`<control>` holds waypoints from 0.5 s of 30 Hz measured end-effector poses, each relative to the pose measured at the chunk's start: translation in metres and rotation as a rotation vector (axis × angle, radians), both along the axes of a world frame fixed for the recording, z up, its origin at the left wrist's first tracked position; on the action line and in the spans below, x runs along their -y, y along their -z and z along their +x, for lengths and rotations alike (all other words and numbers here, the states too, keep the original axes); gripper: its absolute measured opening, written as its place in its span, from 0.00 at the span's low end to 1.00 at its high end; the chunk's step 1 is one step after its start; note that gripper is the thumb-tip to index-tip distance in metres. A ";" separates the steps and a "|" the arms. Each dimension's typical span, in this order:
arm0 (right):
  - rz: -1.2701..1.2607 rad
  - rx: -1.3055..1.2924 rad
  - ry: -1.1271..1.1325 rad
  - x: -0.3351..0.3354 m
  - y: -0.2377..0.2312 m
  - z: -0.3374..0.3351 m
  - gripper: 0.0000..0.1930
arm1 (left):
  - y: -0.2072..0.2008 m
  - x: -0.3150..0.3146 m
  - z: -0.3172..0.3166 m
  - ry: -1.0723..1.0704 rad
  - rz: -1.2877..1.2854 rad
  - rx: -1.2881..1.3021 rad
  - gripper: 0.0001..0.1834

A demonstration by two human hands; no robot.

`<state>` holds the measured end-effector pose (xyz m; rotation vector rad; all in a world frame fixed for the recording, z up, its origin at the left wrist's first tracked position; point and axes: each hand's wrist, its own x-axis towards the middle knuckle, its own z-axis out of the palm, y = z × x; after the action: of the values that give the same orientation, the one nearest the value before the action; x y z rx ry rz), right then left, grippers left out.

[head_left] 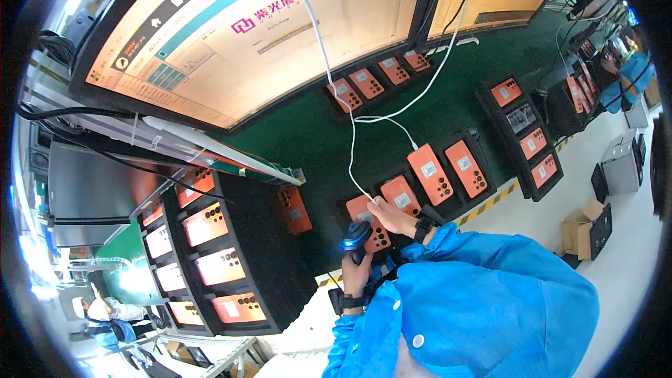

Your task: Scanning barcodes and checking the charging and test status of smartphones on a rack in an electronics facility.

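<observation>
My left hand (355, 274) is wrapped round the grip of a dark handheld barcode scanner (358, 235), whose blue light glows. The scanner hangs over the lower part of an orange phone (379, 239), which lies back up with a white label and round camera lenses. At that phone's far end my right hand (394, 218) pinches the end of a white charging cable (351, 161); whether the plug sits in the port is hidden by the fingers. To the right, in the same black tray, lie more orange phones (400, 196). One of these, a labelled phone (428, 171), has another white cable at its top.
A large monitor (280, 35) stands behind the green bench mat (294, 143). Stacked black trays (259, 252) of orange phones rise at the left, beside a single phone (293, 208). Another phone tray (523, 136) lies right. White cables hang across the middle. Distant people work at both sides.
</observation>
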<state>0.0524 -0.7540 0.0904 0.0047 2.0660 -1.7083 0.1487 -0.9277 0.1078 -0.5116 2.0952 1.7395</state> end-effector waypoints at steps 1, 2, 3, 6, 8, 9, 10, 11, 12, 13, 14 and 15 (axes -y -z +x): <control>-0.004 -0.010 -0.007 0.001 0.011 0.000 0.22 | -0.002 -0.002 -0.003 0.007 0.003 -0.029 0.11; -0.049 -0.198 0.027 0.004 0.032 0.002 0.22 | -0.001 -0.002 -0.003 0.039 -0.072 0.024 0.13; -0.054 -0.216 0.023 0.004 0.034 0.004 0.22 | 0.021 0.002 0.003 0.028 -0.067 -0.032 0.15; -0.008 -0.099 -0.136 0.001 0.033 -0.001 0.23 | 0.036 0.003 0.007 0.023 -0.107 -0.071 0.18; -0.082 0.032 -0.018 0.004 0.020 -0.002 0.29 | 0.030 0.001 0.007 0.022 -0.090 -0.059 0.18; -0.108 0.092 -0.007 0.004 0.013 -0.004 0.31 | 0.028 0.000 0.007 0.015 -0.112 -0.108 0.18; -0.105 0.086 -0.005 0.004 0.016 -0.004 0.29 | 0.032 0.002 0.009 0.015 -0.114 -0.046 0.18; -0.150 0.043 0.038 0.006 0.016 -0.002 0.28 | 0.030 0.002 0.008 0.030 -0.120 -0.056 0.19; -0.126 0.029 0.020 0.006 0.023 -0.004 0.28 | 0.027 0.001 0.007 0.030 -0.147 -0.041 0.19; -0.102 0.020 -0.002 0.006 0.029 -0.006 0.28 | 0.020 0.000 0.007 0.026 -0.174 -0.023 0.19; -0.101 0.011 -0.001 0.006 0.035 -0.007 0.28 | 0.019 0.000 0.006 0.027 -0.173 -0.032 0.19; -0.110 0.017 -0.005 0.006 0.041 -0.007 0.28 | 0.020 0.001 0.007 0.018 -0.149 -0.042 0.18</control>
<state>0.0449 -0.7599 0.0491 -0.0202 1.9564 -1.8104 0.1559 -0.9290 0.0876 -0.4998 2.2630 1.6054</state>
